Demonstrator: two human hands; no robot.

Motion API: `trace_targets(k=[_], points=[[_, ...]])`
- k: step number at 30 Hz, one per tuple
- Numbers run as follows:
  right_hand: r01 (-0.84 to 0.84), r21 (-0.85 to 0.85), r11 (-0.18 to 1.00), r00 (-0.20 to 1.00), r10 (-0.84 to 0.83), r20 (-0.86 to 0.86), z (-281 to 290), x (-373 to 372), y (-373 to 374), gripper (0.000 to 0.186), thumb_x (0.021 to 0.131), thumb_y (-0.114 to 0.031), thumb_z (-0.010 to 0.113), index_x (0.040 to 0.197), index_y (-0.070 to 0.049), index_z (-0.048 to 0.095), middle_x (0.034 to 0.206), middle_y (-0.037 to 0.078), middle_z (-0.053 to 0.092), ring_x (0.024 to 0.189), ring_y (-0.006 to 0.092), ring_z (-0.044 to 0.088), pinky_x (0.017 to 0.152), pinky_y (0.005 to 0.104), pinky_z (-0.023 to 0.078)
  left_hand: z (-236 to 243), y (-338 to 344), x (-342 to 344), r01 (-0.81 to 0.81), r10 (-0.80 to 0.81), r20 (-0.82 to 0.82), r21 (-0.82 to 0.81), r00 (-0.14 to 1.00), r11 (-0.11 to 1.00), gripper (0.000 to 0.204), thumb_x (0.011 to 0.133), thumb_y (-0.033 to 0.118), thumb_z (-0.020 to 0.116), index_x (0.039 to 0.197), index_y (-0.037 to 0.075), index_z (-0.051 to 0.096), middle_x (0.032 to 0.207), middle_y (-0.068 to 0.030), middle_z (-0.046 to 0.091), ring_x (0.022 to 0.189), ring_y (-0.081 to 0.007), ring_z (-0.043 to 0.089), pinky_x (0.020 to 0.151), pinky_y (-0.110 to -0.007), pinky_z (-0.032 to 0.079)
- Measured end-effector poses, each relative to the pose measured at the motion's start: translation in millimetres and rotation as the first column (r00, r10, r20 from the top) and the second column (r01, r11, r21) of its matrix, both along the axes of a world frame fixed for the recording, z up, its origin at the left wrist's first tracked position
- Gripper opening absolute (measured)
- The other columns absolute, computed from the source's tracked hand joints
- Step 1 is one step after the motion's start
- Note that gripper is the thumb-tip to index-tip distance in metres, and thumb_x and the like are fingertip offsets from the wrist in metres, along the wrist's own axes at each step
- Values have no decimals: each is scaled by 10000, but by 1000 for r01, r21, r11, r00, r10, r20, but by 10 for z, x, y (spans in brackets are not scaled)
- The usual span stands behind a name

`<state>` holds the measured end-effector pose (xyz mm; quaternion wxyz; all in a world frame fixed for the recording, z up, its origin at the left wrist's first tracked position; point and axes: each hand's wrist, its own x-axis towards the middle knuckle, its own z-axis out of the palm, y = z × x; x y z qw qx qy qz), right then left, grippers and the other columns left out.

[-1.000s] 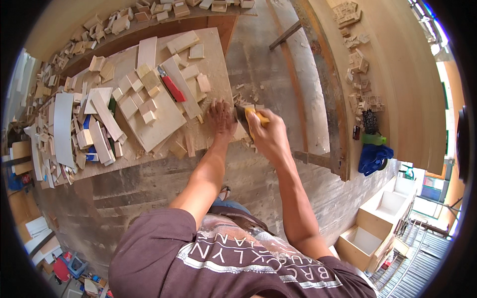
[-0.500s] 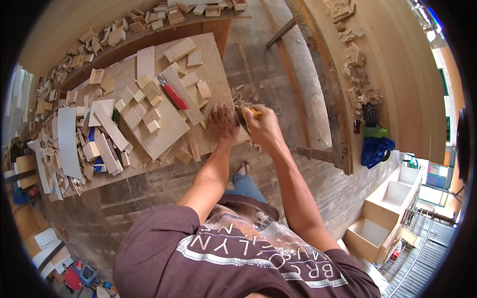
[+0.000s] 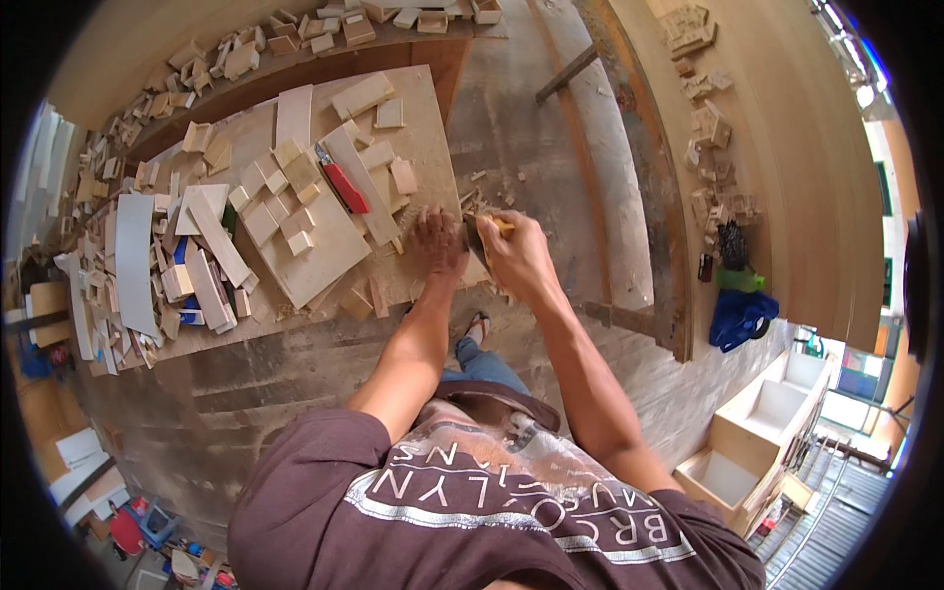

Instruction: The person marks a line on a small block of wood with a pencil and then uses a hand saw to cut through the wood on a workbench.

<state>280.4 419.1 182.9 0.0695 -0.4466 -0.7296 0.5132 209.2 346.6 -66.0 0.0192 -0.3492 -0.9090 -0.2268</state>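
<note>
At the right edge of the plywood work board (image 3: 339, 295), my left hand (image 3: 440, 241) lies palm down with its fingers stretched forward. Whatever lies beneath that palm is hidden. Close beside it, my right hand (image 3: 516, 254) is closed round the yellow handle of a handsaw (image 3: 476, 239), its dark blade standing steeply by the board's edge. Farther left on the board, a red-handled cutter (image 3: 344, 185) rests against a long wood strip (image 3: 360, 182). Small wood blocks (image 3: 280, 208) sit in rows on a flat panel to the left of it.
Offcuts and strips, with a long pale board (image 3: 135, 265) among them, crowd the board's left end. Small wooden pieces (image 3: 241, 59) line the far bench. On the right bench lie more pieces and a blue bag (image 3: 742, 320). White-lined wooden boxes (image 3: 762, 413) stand at lower right.
My view has shifted slightly. Both hands keep nearly the same place at the board's edge, the right one still gripping the handsaw.
</note>
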Motion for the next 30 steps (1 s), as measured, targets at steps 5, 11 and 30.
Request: trace_targets(k=[5,11,30], points=[[4,-66,998,1000,-4,-1,5,29,80,387,1016,-303,622,1058,77,685,554,41,562,424,110,509,415,317,403,211,17,35,63,-58,60,-91,996,994,508,853,325,700,1275,93,538,1476,-77,427,1446,-325,336,1160,-547,293],[-62,-128,990,998,64,18,458,33,77,407,1040,-274,589,844,79,644,538,89,567,456,169,589,437,373,459,172,-35,13,70,-60,65,-158,996,985,645,833,329,724,1388,92,498,1505,-75,407,1471,-312,306,1173,-542,281],[-40,-207,977,998,27,-65,627,35,224,428,1043,-303,599,832,68,633,482,38,514,390,110,502,374,325,387,85,-8,66,31,-24,32,-243,999,969,608,875,315,689,1402,76,499,1531,-79,396,1489,-317,278,1197,-542,251]])
